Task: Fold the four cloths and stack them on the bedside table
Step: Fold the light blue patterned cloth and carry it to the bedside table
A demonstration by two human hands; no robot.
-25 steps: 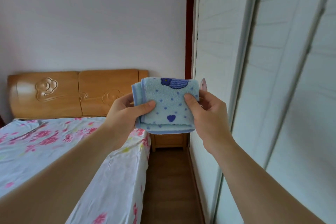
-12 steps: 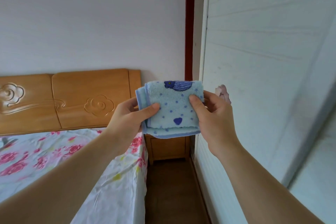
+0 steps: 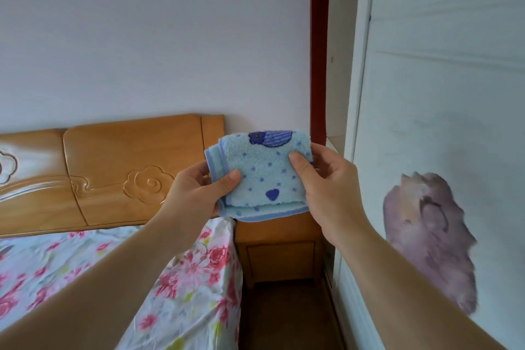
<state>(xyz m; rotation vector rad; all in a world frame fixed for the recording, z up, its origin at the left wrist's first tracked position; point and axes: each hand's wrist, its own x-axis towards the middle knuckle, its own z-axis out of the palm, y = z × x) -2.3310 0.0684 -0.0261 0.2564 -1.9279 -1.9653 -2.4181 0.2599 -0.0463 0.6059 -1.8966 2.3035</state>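
At the centre of the frame, a folded light-blue cloth with dark-blue dots and a heart is held up in the air. The left hand pinches its left edge, thumb on front; the right hand pinches its right edge likewise. Below and behind it stands the wooden bedside table, its top mostly hidden, beside the floral bed.
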